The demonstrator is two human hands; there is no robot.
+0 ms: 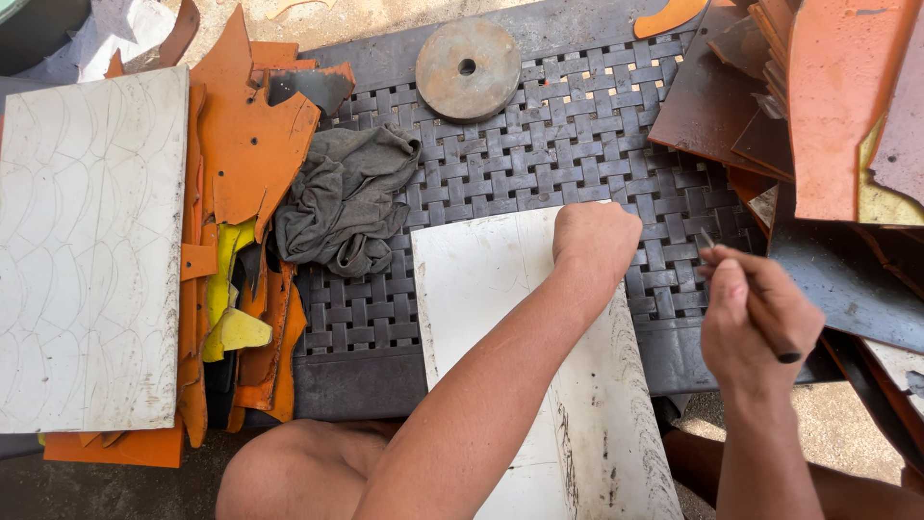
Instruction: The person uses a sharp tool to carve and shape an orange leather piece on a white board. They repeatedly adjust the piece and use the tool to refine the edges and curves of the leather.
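A white flat sheet (481,289) lies in front of me on a dark woven-pattern table (577,135), overhanging its near edge toward my knees. My left hand (595,239) rests as a closed fist on the sheet's far right corner, pressing it down. Just past the sheet's right edge, my right hand (756,318) is closed around a thin dark pen-like tool (770,327); the tool's tip points up and away from me.
A crumpled grey cloth (346,197) lies left of the sheet. A round metal disc (469,69) with a centre hole sits at the back. Orange and yellow scraps (245,164) and a white scored panel (91,250) fill the left; rust-coloured sheets (828,106) pile up at right.
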